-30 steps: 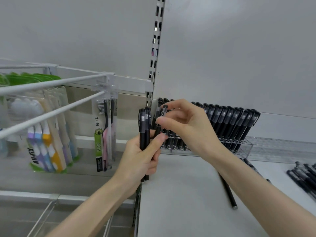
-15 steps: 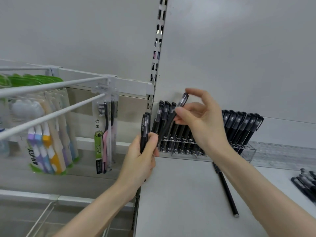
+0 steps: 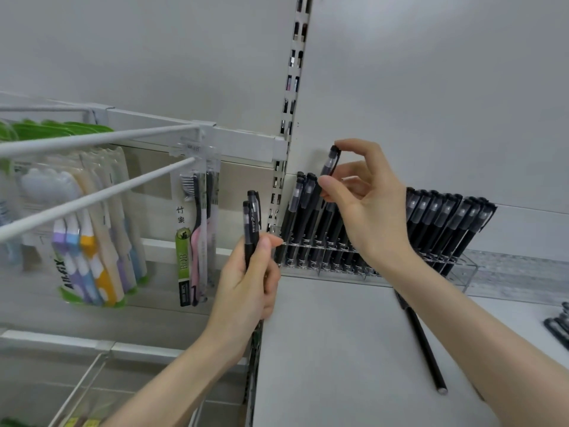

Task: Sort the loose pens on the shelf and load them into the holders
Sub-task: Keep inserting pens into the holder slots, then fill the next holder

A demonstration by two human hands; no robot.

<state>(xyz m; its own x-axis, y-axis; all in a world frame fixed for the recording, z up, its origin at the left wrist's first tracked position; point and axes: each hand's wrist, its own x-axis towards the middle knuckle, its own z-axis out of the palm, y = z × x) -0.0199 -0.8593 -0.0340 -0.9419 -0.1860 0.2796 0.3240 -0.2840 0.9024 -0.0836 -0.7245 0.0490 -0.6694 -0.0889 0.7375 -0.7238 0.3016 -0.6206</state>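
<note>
A clear acrylic pen holder (image 3: pixel 462 266) stands at the back of the white shelf (image 3: pixel 338 349), filled with several slanted black capped pens (image 3: pixel 443 223). My right hand (image 3: pixel 366 208) pinches the cap end of one black pen (image 3: pixel 331 160) between thumb and forefinger, over the holder's left part; its lower end is among the other pens. My left hand (image 3: pixel 249 282) grips two black pens (image 3: pixel 251 223) upright, just left of the holder. A loose black pen (image 3: pixel 425 349) lies on the shelf under my right forearm.
More loose black pens (image 3: pixel 558 328) lie at the shelf's right edge. Left of the slotted upright (image 3: pixel 291 87), white hook rods (image 3: pixel 92 198) carry packaged toothbrushes (image 3: pixel 92 251). A wire basket (image 3: pixel 80 392) sits below left.
My right hand has taken one pen from the left hand's bundle, lifted it and carried it right over the holder. The left hand has stayed beside the holder with the remaining pens.
</note>
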